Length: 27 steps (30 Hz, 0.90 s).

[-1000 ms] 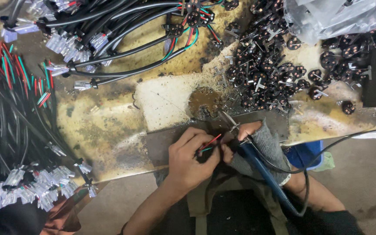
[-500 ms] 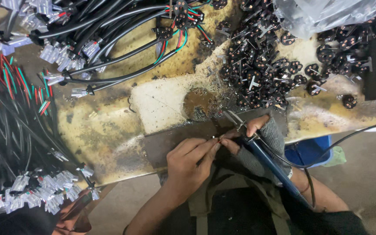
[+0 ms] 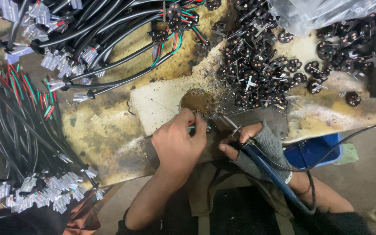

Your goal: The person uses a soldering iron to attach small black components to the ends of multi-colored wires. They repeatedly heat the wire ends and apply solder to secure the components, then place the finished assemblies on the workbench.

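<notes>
Fingers (image 3: 194, 124) of the left hand (image 3: 177, 143) pinch red and green wire ends (image 3: 191, 125) over the stained counter (image 3: 105, 126). Right hand (image 3: 251, 143), gloved, grips a blue-handled soldering iron (image 3: 266, 167), long axis diagonal, tip pointing up-left toward the wires.

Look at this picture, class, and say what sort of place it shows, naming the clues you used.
Probably a small electronics assembly workbench. A scorched, stained bench top carries bundles of black cables with white connectors and a heap of small black plugs. The right hand holds a blue-handled soldering iron near wires pinched by the left hand.
</notes>
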Each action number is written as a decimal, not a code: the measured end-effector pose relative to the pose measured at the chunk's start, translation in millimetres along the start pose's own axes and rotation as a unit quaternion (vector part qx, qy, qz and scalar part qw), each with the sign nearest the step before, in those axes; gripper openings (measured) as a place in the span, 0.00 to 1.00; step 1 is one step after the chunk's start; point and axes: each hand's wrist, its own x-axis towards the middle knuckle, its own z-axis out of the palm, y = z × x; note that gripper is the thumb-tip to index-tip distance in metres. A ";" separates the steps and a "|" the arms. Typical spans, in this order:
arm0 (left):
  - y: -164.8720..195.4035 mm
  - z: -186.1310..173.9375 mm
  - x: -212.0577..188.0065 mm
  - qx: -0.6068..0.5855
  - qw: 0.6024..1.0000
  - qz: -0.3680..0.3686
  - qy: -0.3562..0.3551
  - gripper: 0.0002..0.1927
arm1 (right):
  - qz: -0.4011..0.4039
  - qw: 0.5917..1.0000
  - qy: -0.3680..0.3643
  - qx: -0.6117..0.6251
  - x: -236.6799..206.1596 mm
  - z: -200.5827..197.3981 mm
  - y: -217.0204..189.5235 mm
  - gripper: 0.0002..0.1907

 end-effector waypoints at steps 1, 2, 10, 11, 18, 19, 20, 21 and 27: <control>-0.4 -1.8 -2.8 -0.006 1.000 0.001 -0.018 0.11 | 0.001 0.999 -0.032 0.028 0.8 -2.9 0.1 0.22; -1.9 -4.5 -6.3 -0.022 0.999 0.015 -0.036 0.11 | -0.012 0.999 -0.010 0.050 0.5 -4.3 -1.6 0.20; -9.1 1.8 -63.8 -0.142 0.989 -0.045 -0.024 0.05 | -0.130 0.987 -0.044 -0.086 6.7 -17.4 -21.0 0.18; -9.4 6.1 -69.4 -0.152 0.988 -0.011 -0.005 0.04 | -0.148 0.984 -0.047 -0.084 8.7 -18.1 -21.8 0.19; -7.6 6.2 -76.3 -0.240 0.970 -0.027 -0.029 0.03 | -0.188 0.976 -0.057 -0.094 11.0 -19.4 -18.3 0.21; -7.6 2.3 -73.7 -0.274 0.957 -0.072 -0.063 0.03 | -0.184 0.977 -0.056 -0.091 9.7 -19.2 -16.9 0.20; -10.1 -2.0 -68.9 -0.290 0.950 -0.065 -0.096 0.03 | -0.183 0.977 -0.052 -0.097 8.6 -18.4 -15.3 0.19; -13.1 -6.2 -64.2 -0.305 0.942 -0.058 -0.130 0.04 | -0.181 0.977 -0.050 -0.103 7.3 -17.6 -13.7 0.18; -26.4 -14.6 -45.7 -0.279 0.917 -0.090 -0.270 0.07 | -0.179 0.978 -0.052 -0.099 5.0 -16.4 -4.7 0.15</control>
